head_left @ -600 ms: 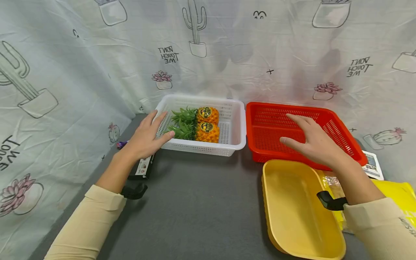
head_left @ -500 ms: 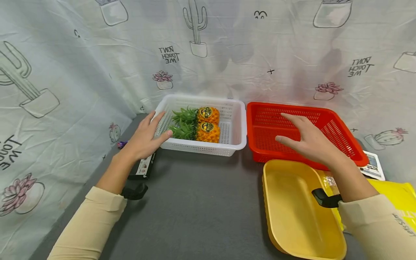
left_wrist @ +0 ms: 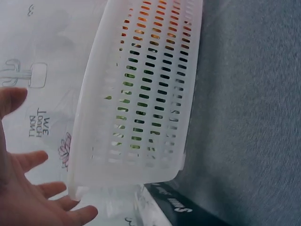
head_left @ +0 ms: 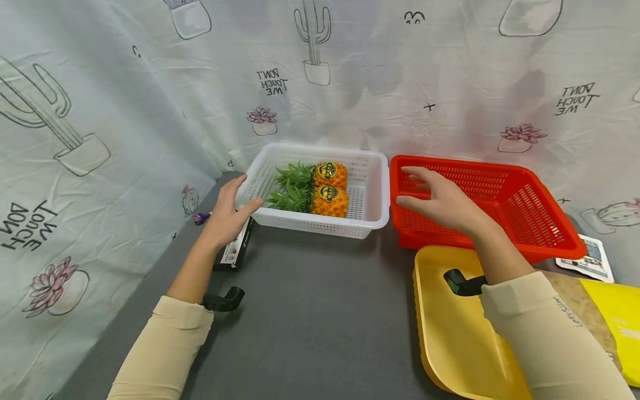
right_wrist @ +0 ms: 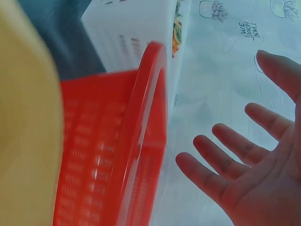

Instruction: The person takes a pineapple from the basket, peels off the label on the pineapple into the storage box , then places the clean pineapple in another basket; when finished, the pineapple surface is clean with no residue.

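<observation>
Two orange pineapples point(head_left: 330, 191) with green leaves and dark labels lie side by side in a white perforated basket point(head_left: 320, 223). My left hand point(head_left: 226, 219), fingers spread, is at the basket's left end; in the left wrist view its fingertips lie by the corner, and I cannot tell whether they touch. Over the left part of a red basket point(head_left: 542, 216) hovers my right hand point(head_left: 440, 201), palm toward the white basket, fingers extended and holding nothing. The right wrist view shows its fingers point(right_wrist: 230, 148) apart from the red rim.
A yellow bin point(head_left: 457, 339) stands in front of the red basket, partly under my right forearm. Beside my left wrist lies a black box point(head_left: 237, 250), with a small purple item point(head_left: 201, 218) behind it. At the right are a printed packet point(head_left: 590, 258) and a yellow-brown bag point(head_left: 617, 328).
My right hand has moved left across the red basket, toward the white one. The left hand stays by the white basket's left end. The view has turned slightly right.
</observation>
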